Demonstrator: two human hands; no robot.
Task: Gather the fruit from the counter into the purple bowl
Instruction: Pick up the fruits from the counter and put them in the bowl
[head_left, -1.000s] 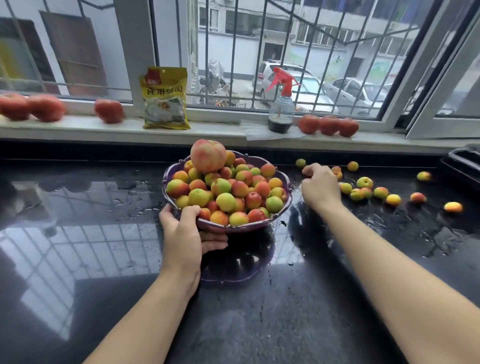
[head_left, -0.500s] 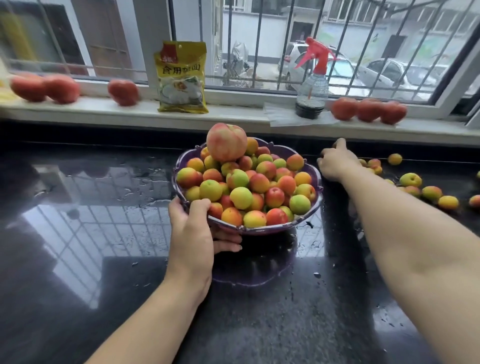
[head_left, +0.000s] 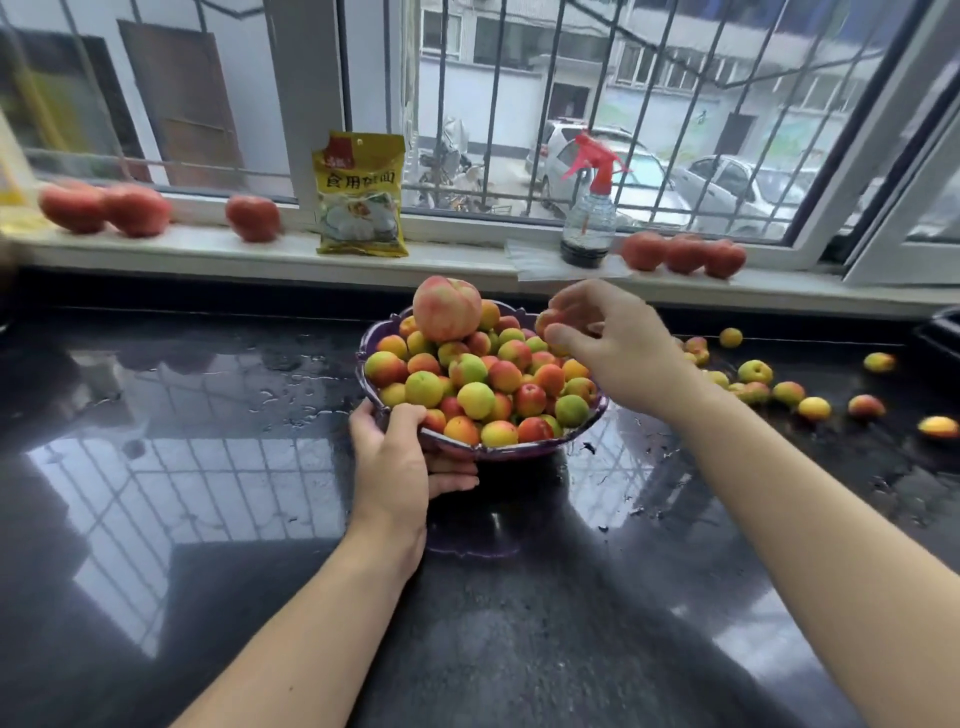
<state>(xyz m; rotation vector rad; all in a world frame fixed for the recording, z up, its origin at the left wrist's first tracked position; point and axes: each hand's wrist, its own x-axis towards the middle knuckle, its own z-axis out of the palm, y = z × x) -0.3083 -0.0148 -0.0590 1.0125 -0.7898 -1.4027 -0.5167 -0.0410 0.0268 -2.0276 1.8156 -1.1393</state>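
The purple bowl (head_left: 498, 452) stands mid-counter, heaped with small red, yellow and green fruit and one big peach (head_left: 447, 307) at the back. My left hand (head_left: 397, 462) grips the bowl's near left rim, thumb over the edge and fingers underneath. My right hand (head_left: 610, 343) hovers over the bowl's right side and pinches a small reddish fruit (head_left: 548, 318) in its fingertips. Several loose fruit (head_left: 756, 372) lie scattered on the black counter (head_left: 208, 467) to the right.
On the white window sill (head_left: 291, 254) sit red tomatoes (head_left: 253, 218) at left and right, a yellow packet (head_left: 361, 195) and a spray bottle (head_left: 589, 208) with a red trigger. The counter is wet around the bowl. A dark tray edge (head_left: 943, 332) shows at far right.
My right hand has come back from the loose fruit at the right, now over the bowl with a small fruit pinched in its fingers. The left hand kept its grip on the rim.
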